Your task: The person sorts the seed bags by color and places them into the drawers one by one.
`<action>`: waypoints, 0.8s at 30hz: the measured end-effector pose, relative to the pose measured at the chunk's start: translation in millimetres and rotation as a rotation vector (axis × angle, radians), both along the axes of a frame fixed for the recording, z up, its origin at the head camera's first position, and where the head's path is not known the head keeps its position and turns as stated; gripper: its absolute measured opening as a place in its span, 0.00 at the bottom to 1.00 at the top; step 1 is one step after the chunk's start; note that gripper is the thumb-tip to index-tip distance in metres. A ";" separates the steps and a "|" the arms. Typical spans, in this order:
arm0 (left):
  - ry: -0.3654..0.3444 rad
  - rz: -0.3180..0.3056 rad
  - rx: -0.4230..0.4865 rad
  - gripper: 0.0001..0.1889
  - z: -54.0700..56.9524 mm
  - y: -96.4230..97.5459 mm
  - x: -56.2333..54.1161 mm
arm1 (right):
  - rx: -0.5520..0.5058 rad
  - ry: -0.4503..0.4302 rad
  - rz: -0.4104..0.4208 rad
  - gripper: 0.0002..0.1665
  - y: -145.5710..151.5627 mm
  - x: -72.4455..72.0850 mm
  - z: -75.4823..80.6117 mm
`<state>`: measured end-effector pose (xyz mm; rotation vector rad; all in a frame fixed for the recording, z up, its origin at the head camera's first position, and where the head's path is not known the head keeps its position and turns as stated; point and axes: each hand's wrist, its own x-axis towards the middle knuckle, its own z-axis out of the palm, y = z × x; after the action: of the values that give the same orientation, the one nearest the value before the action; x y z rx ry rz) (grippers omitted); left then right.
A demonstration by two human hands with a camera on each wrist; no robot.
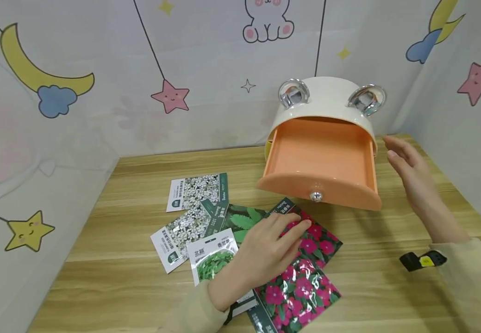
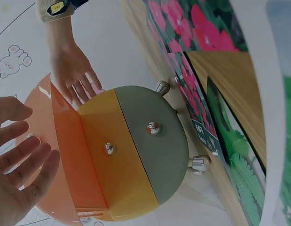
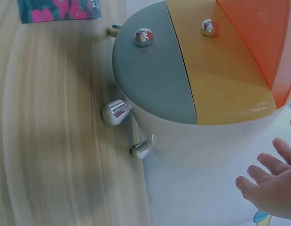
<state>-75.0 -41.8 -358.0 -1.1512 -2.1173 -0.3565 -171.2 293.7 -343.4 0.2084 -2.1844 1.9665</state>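
My left hand hangs over the seed packets with its fingers loosely bent and nothing held. Under and beside it lie pink-flower packets, a fern-leaf packet, a white packet with green leaves and white-flower packets. Behind them stands a small white cabinet with silver ears. Its orange top drawer is pulled out, and the bottom I can see is bare. Beside the cabinet's right side, my right hand is raised, palm turned inward, fingers extended and holding nothing.
Below the orange drawer are a yellow drawer and a grey-green drawer, both closed, with round silver knobs. Silver feet support the cabinet on the wooden table. Patterned cloth hangs behind and at both sides.
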 end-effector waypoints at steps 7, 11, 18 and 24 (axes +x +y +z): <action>0.000 -0.014 -0.030 0.18 -5.5 -6.1 12.9 | 0.414 -0.061 -0.001 0.30 11.7 22.4 -1.9; 0.002 -0.017 -0.071 0.19 -7.5 -8.6 19.8 | 0.513 -0.099 0.053 0.32 15.4 30.8 -3.3; -0.001 -0.024 -0.104 0.20 -7.1 -11.5 27.2 | 0.638 -0.042 0.162 0.36 19.5 45.3 -11.7; 0.011 -0.036 -0.138 0.17 -8.6 -15.9 35.4 | 0.753 -0.108 0.206 0.39 11.7 57.3 -12.7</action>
<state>-39.7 -57.7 -366.6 -1.2674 -2.1411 -0.2227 -113.9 305.5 -356.1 0.4519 -2.9784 1.1498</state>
